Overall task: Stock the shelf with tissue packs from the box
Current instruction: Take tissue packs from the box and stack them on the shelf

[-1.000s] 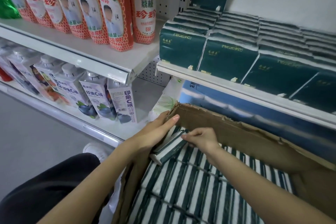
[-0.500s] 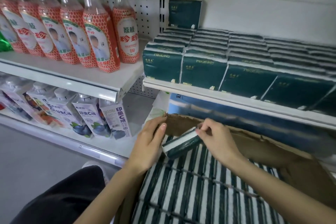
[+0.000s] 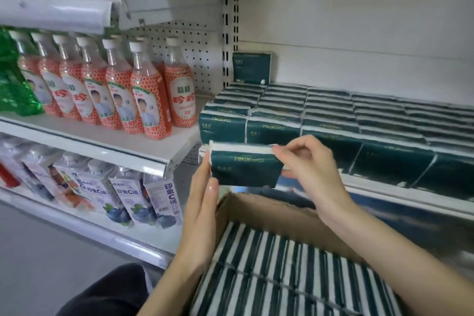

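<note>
Tissue pack (image 3: 246,165), dark green wrap with a white upper edge, held in the air between both hands, above the far rim of the box (image 3: 269,209) and in front of the shelf (image 3: 384,190) edge. Gold print "COMFORTABLE" across its face, upside down. Smaller gold mark to the left of that word, too blurred to read.

Right hand (image 3: 311,169): thumb and curled fingers pinching the right end of the tissue pack, with that end hidden behind the fingertips. Left hand (image 3: 202,215): fingers straight, close together, pointing up, laid flat against the left end.

Beyond the fingers: shelf packs (image 3: 331,113) in tight rows, same green wrap, "COMFORTABLE" inverted on the front faces nearest the fingertips. Rows further right smeared and cut off by the frame edge. One upright pack (image 3: 252,68) at the back, print illegible.

Below the wrists: boxed packs (image 3: 282,277) standing on edge, only green-and-white stripes showing. Near side of the box cut off.

Left of the left fingers: bottles (image 3: 151,105) with white caps and red-patterned labels, "荔枝" in green and "珍珍" in red on the nearest one. Lower down: cartons (image 3: 161,202) marked "印象C" plus one further character, blueberry picture beneath. Green bags (image 3: 12,79) at far left, blurred and partly cut off.
</note>
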A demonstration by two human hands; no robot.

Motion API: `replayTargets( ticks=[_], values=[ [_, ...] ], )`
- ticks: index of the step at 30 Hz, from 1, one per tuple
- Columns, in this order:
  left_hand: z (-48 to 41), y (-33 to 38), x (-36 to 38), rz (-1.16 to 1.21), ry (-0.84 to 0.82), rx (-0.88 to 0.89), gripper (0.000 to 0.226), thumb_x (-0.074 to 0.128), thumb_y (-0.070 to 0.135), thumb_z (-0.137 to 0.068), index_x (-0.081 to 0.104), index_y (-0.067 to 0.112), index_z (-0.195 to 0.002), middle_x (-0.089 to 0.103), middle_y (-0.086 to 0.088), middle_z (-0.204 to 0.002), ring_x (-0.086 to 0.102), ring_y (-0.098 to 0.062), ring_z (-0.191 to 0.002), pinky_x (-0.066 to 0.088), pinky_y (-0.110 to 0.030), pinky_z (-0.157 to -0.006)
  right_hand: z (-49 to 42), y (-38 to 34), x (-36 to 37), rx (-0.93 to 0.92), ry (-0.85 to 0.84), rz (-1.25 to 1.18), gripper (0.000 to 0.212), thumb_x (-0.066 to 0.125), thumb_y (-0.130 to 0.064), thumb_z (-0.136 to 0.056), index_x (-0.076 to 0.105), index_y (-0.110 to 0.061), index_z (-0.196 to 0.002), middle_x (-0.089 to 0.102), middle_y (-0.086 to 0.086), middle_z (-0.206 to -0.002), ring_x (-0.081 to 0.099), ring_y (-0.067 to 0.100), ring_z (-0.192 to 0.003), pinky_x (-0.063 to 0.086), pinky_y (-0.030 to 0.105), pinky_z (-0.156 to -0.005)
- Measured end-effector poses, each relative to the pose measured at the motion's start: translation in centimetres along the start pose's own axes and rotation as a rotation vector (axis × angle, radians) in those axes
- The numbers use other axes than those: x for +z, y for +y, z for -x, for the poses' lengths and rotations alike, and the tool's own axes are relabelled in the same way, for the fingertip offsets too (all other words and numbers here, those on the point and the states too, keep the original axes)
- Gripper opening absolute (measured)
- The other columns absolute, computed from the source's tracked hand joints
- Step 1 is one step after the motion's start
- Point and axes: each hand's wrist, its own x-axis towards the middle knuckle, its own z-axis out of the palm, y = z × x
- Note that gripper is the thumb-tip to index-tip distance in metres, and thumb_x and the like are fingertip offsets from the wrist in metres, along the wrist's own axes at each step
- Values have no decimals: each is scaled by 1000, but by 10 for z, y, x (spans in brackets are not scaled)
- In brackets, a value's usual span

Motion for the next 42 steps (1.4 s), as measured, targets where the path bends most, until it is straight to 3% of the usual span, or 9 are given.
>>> replayTargets(
  ticks=[6, 10, 14, 19, 25, 29, 32, 35, 42],
  values=[
    [-66, 43, 13, -20, -27, 69, 58, 29, 63, -93, 37, 40, -145, 41, 22, -146, 34, 4, -136, 25, -41, -118, -32, -27, -16, -135, -31, 46, 53, 81, -24, -73, 48, -25, -115, 54, -13, -105, 52, -4, -94, 41, 2, -65],
    [-112, 75, 34, -46, -118, 109, 51, 29, 72, -87, 48, 52, -131, 52, 30, -133, 42, 11, -126, 33, -32, -111, -78, -38, -29, -362, 102, 240, 45, 82, -23, -72, 55, -21, -107, 61, 0, -103, 58, 14, -92, 49, 25, -80],
    [-167, 74, 45, -95, -176, 83, 49, 27, 62, -96, 45, 43, -137, 47, 20, -141, 41, -1, -132, 34, -39, -114, -135, -42, -47, -433, 131, 369, 37, 81, -27, -75, 56, -20, -101, 62, 3, -98, 58, 12, -82, 43, 10, -67],
    [-241, 50, 38, -348, -184, 74, 61, 34, 65, -93, 33, 35, -146, 39, 6, -150, 39, -14, -135, 31, -46, -114, -203, -26, -65, -412, 219, 497, 45, 82, -30, -73, 58, -18, -108, 60, 2, -95, 56, 19, -83, 46, 27, -67],
    [-306, 19, 27, -165, -11, -268, 80, 50, 66, -80, 34, 24, -145, 37, -9, -149, 46, -35, -128, 40, -48, -104, -265, 1, -67, -409, 281, 534, 43, 82, -27, -74, 57, -15, -107, 50, -5, -75, 48, 15, -70, 37, 26, -58],
    [-345, -7, 47, -274, -217, -388, 114, 49, 92, -56, 34, 23, -146, 43, -11, -146, 45, -29, -127, 33, -40, -106, -315, 18, -59, -375, 325, 460, 37, 80, -26, -76, 57, -15, -104, 47, -5, -73, 44, 9, -62, 37, 24, -54],
    [-353, -13, 54, -305, -240, -351, 90, 42, 80, -78, 30, 24, -148, 38, -7, -150, 38, -28, -135, 26, -41, -112, -321, 19, -52, -395, 302, 494, 37, 77, -28, -79, 57, -14, -106, 52, -3, -89, 45, 11, -73, 32, 16, -56],
    [-367, -27, 58, -291, -199, -317, 101, 48, 81, -69, 25, 26, -151, 30, -4, -155, 32, -25, -141, 22, -45, -117, -323, 24, -53, -431, 340, 557, 38, 76, -28, -80, 54, -15, -108, 50, -2, -107, 41, 7, -85, 32, 9, -60],
    [-379, -33, 62, -352, -211, -294, 63, 40, 53, -94, 30, 20, -146, 39, -10, -148, 39, -28, -133, 27, -43, -109, -323, 24, -52, -523, 329, 725, 37, 73, -28, -83, 53, -18, -113, 47, -2, -115, 44, 9, -91, 45, 26, -75]
  ],
)
